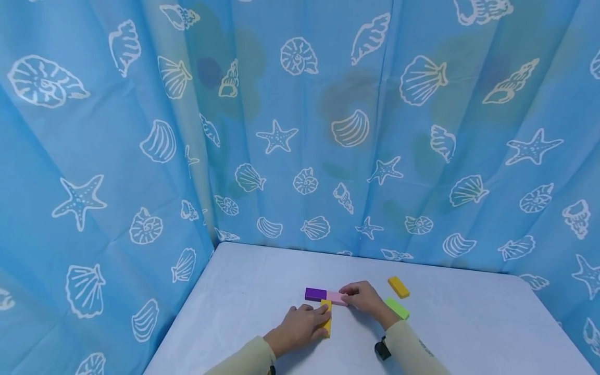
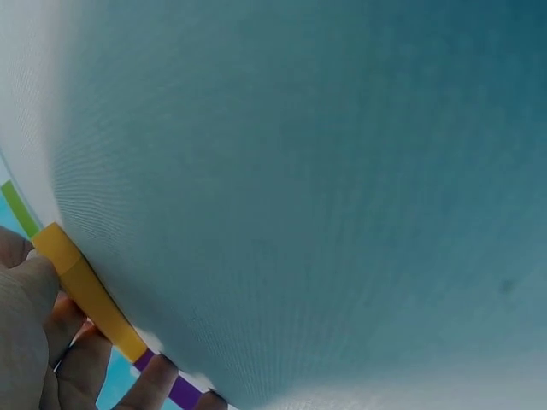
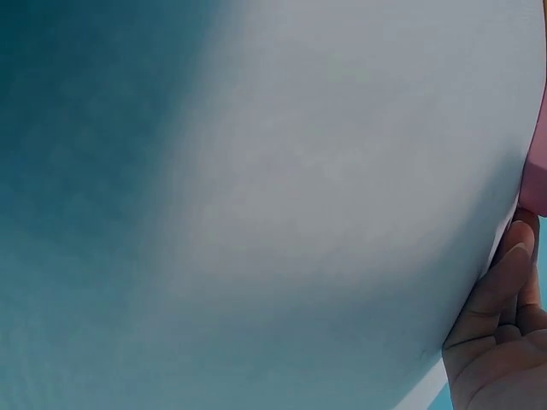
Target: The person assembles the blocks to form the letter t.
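Observation:
My left hand [image 1: 301, 327] grips an upright-lying yellow block [image 1: 327, 324], its thumb at the near end and fingers along the far part. In the left wrist view that yellow block [image 2: 96, 297] lies along the fingers, with a purple strip past its end. The far end of the yellow block meets the row where a purple block [image 1: 315, 294] and a pink block [image 1: 335, 297] lie end to end. With thumb and fingertips, my right hand [image 1: 365, 299] pinches the pink block's right end. The right wrist view shows the fingertips against the pink block [image 3: 536, 175].
Right of my right hand, a light green block [image 1: 397, 308] lies partly behind the wrist. Farther back is a second yellow block [image 1: 398, 287]. The white table [image 1: 487, 323] is bordered by a blue shell-print curtain [image 1: 300, 156] at the back and sides.

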The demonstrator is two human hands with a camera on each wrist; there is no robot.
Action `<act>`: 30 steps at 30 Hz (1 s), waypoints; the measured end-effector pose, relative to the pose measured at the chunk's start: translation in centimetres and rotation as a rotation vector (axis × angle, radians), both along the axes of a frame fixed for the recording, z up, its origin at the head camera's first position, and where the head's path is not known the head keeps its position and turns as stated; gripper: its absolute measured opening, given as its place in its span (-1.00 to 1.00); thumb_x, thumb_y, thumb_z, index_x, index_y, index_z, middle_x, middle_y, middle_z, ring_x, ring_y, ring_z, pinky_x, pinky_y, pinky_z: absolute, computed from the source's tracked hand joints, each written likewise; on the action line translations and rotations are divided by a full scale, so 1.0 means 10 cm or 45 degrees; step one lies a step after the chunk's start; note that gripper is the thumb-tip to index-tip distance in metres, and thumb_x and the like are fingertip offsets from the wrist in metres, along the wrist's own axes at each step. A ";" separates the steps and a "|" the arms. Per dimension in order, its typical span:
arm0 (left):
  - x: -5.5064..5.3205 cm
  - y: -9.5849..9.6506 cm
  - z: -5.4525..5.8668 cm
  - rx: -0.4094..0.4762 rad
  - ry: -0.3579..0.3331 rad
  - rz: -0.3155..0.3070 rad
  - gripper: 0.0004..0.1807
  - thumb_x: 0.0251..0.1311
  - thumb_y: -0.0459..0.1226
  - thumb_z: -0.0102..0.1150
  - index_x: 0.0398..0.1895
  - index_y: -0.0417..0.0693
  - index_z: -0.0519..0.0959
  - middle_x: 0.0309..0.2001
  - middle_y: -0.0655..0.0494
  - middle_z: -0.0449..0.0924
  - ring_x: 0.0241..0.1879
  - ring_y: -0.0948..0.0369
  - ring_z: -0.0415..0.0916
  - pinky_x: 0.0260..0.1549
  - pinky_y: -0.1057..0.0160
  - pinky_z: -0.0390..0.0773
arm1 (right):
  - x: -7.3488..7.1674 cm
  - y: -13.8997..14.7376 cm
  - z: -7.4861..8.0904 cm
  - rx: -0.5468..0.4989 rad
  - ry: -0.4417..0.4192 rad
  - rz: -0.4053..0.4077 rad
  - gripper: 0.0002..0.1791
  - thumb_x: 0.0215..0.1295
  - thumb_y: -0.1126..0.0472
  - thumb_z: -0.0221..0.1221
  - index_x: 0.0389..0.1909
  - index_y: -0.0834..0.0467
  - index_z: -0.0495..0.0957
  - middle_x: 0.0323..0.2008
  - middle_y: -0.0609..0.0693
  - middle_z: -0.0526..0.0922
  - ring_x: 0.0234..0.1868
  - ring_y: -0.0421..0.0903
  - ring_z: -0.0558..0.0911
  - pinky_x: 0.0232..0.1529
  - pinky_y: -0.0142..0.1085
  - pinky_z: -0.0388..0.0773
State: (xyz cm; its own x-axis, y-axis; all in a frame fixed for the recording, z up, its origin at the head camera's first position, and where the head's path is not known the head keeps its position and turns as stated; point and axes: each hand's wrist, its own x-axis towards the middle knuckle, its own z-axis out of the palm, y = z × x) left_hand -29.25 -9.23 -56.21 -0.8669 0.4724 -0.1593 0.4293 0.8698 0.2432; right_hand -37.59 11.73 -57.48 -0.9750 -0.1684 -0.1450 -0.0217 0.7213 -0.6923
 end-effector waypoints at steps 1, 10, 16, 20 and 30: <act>0.00 0.00 0.00 0.001 -0.002 0.000 -0.45 0.37 0.17 -0.02 0.40 0.41 0.35 0.44 0.42 0.29 0.30 0.06 0.42 0.15 -0.30 0.45 | 0.00 0.00 -0.01 -0.001 -0.002 -0.001 -0.80 0.26 0.16 0.32 -0.10 0.02 0.73 -0.15 -0.05 0.69 -0.11 -0.05 0.56 0.14 -0.01 0.57; 0.02 0.01 0.01 -0.004 -0.001 -0.010 -0.45 0.37 0.17 -0.01 0.40 0.40 0.36 0.44 0.40 0.29 0.30 0.06 0.42 0.15 -0.30 0.45 | 0.01 0.01 -0.01 -0.004 -0.008 0.003 -0.80 0.26 0.18 0.32 -0.10 0.03 0.73 -0.16 -0.04 0.69 -0.12 -0.06 0.55 0.11 -0.03 0.59; 0.02 0.00 0.02 -0.011 0.008 -0.001 -0.45 0.37 0.16 0.00 0.41 0.41 0.35 0.44 0.41 0.28 0.31 0.05 0.41 0.16 -0.30 0.44 | 0.01 0.00 0.04 0.001 -0.009 0.014 -0.80 0.27 0.17 0.31 -0.09 0.00 0.73 -0.13 -0.04 0.70 -0.09 -0.05 0.56 0.16 0.00 0.56; 0.01 0.00 0.01 -0.010 0.012 0.003 -0.45 0.36 0.16 0.01 0.40 0.41 0.36 0.44 0.41 0.28 0.31 0.05 0.41 0.16 -0.30 0.44 | 0.01 -0.01 0.07 0.007 -0.010 0.025 -0.80 0.28 0.17 0.30 -0.09 0.02 0.73 -0.11 -0.03 0.70 -0.09 -0.04 0.56 0.17 0.01 0.55; 0.02 0.01 0.02 -0.024 0.020 0.005 -0.44 0.36 0.18 0.00 0.41 0.41 0.35 0.44 0.41 0.29 0.30 0.06 0.42 0.16 -0.28 0.45 | 0.02 -0.02 0.08 0.015 -0.019 0.038 -0.80 0.30 0.18 0.28 -0.08 0.00 0.73 -0.10 -0.03 0.71 -0.08 -0.05 0.58 0.16 0.01 0.56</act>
